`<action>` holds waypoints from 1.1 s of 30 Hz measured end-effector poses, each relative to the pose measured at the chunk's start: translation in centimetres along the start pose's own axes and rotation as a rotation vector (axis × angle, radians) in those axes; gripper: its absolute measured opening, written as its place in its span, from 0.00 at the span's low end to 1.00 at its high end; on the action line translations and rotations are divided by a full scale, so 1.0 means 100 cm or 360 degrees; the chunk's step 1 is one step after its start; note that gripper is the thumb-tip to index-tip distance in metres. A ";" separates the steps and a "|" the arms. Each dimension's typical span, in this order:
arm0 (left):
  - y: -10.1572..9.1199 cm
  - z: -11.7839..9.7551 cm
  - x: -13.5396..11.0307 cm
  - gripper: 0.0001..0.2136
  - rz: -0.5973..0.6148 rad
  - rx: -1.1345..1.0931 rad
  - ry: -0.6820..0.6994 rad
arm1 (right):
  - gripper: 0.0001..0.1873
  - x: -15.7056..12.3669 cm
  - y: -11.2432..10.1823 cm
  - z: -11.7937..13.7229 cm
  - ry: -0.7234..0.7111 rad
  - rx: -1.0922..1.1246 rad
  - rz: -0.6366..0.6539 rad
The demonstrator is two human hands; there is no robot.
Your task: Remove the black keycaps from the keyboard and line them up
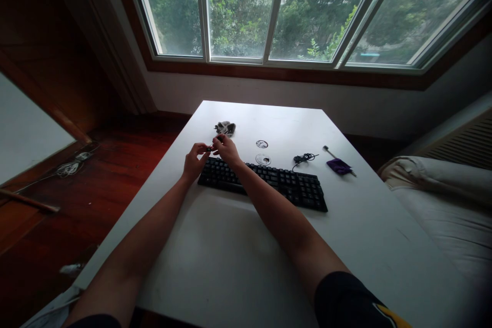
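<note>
A black keyboard (277,179) lies across the white table, partly covered by my right forearm. Above its left end, my left hand (195,162) pinches a small black piece (209,149), possibly a keycap, though it is too small to be sure. My right hand (227,150) is close beside it, fingers closed together around something thin and dark that I cannot make out. The two hands nearly meet at the fingertips. Just beyond them rests a crumpled grey cloth (226,127).
Two round, disc-like items (262,144) sit behind the keyboard. A coiled black cable (305,158) lies to their right. Farther right is a purple cloth (339,166) with a thin brush-like stick (329,152). The white table (215,256) stands before a window; a cushioned seat (434,200) is at right.
</note>
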State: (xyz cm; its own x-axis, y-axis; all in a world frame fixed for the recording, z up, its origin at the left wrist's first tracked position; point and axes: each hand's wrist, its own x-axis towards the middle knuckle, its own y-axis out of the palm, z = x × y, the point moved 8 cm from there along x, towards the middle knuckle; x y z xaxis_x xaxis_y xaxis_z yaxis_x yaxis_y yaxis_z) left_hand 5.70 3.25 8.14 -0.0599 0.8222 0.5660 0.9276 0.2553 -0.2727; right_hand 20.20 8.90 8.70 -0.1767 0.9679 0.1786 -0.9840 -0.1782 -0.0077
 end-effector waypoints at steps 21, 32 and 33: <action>0.000 0.006 0.003 0.11 -0.0041 0.0225 -0.0024 | 0.07 -0.006 0.000 -0.002 -0.0043 -0.0043 -0.0042; 0.005 0.000 0.002 0.15 0.0011 0.0153 -0.0016 | 0.06 -0.016 -0.004 0.003 -0.0006 -0.0085 -0.0210; 0.005 -0.001 0.002 0.16 0.0005 0.0144 -0.0005 | 0.06 -0.015 -0.004 0.001 0.0009 -0.0061 -0.0223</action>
State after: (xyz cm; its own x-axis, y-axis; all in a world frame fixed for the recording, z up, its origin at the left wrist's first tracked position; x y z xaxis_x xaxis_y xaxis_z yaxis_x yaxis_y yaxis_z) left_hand 6.16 3.44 8.21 -0.0581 0.8246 0.5628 0.8906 0.2975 -0.3439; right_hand 20.88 7.52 8.53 -0.0377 0.9838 0.1750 -0.9992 -0.0346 -0.0210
